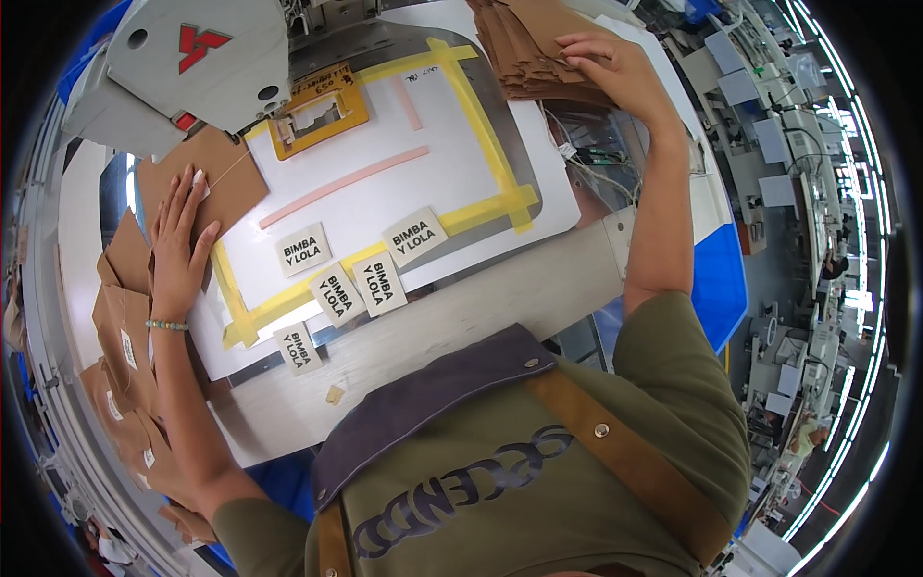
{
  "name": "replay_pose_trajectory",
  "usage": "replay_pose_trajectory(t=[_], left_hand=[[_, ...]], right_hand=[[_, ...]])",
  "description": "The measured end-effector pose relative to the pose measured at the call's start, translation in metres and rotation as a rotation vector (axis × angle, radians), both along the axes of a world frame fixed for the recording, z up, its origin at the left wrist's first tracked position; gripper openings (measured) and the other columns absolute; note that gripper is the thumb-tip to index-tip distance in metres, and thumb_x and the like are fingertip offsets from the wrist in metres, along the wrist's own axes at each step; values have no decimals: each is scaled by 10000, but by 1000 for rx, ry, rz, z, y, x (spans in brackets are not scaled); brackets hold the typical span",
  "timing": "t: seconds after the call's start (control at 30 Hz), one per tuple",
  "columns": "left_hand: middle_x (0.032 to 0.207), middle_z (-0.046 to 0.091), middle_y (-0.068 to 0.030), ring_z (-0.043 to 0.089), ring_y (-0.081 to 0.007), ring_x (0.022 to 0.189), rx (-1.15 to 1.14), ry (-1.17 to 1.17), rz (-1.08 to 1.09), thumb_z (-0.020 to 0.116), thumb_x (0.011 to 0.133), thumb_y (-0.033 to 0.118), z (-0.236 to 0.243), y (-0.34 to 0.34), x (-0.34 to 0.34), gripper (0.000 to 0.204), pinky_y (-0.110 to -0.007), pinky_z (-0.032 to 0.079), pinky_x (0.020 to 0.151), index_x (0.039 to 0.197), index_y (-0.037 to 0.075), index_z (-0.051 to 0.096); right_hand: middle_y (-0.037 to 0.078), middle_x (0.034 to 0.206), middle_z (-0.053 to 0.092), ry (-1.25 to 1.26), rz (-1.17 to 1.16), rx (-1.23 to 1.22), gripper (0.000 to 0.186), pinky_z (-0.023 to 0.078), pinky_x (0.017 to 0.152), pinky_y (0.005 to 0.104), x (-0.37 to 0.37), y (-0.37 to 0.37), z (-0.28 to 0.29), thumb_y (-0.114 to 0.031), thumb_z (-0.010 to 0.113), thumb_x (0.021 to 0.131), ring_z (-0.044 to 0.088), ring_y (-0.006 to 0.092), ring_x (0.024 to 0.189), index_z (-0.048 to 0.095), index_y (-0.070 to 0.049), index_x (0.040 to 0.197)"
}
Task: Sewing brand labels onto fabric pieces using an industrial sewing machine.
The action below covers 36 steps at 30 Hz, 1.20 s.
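Note:
My left hand point(181, 231) lies flat with its fingers spread on a brown piece of material point(231, 183) beside the sewing machine head point(192, 67). A pale thread runs from that piece toward the machine, and a small white patch shows by the fingertips. My right hand point(615, 72) reaches to the far right, thumb and fingers apart, its fingertips touching a stack of brown pieces point(514, 58). Whether it lifts a single piece I cannot make out. Between the hands, a yellow clamp frame point(322, 115) sits under the machine on a white sheet point(365, 207).
Yellow tape point(490, 135) and pink strips point(344, 186) mark the sheet. Several white printed labels point(413, 236) lie near its front edge. More brown pieces with white tags point(125, 317) overlap along the left. Cables point(601, 173) run below the right stack; a blue bin point(721, 288) stands at right.

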<state>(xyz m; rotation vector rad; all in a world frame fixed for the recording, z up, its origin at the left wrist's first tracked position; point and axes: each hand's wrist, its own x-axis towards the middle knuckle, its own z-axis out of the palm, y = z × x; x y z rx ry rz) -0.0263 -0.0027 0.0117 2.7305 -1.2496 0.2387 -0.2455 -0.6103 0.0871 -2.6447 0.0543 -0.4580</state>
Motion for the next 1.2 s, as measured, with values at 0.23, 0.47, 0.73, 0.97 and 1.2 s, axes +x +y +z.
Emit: replay_pose_trajectory(t=[0.23, 0.47, 0.73, 0.97, 1.2], left_hand=[[1785, 352, -36, 242, -270, 1675, -17, 24, -13, 587, 1073, 419, 0, 2, 2, 682, -513, 158, 1372, 1701, 216, 415], [1780, 364, -39, 265, -278, 1667, -30, 29, 0, 608, 1067, 416, 3, 3, -2, 688, -507, 178, 1364, 1697, 211, 425], [1773, 377, -39, 285, -284, 1658, -51, 12, 0, 611, 1076, 386, -2, 5, 0, 660, -504, 195, 1360, 1689, 208, 441], [1700, 486, -56, 387, -302, 1605, -173, -84, -3, 613, 1092, 296, 9, -3, -13, 525, -479, 300, 1330, 1591, 141, 555], [1614, 570, -117, 487, -372, 1523, -173, -23, -266, 743, 972, 83, 46, -59, -61, 524, -489, 405, 1260, 1483, 50, 630]], right_hand=[[61, 1303, 783, -117, -182, 195, 168, 543, 1058, 320, 9, -11, -8, -129, 726, 1014, 726, 166, 1171, 773, -18, 1132], [40, 1300, 795, -144, -144, -89, 227, 525, 1064, 316, 5, 16, -1, -187, 747, 1012, 733, 151, 1163, 771, -27, 1172], [84, 1087, 830, 49, -199, 181, 264, 596, 907, 389, 13, -18, -13, -258, 762, 977, 765, 249, 1037, 790, -73, 1164], [177, 1415, 704, -221, -332, -4, 380, 575, 1002, 409, 42, 28, 15, -248, 706, 1015, 703, 353, 1235, 743, -18, 1316], [-1, 1009, 760, -452, 323, -576, 149, 590, 713, 369, 72, 131, -56, -134, 750, 921, 731, 239, 895, 777, -105, 1065]])
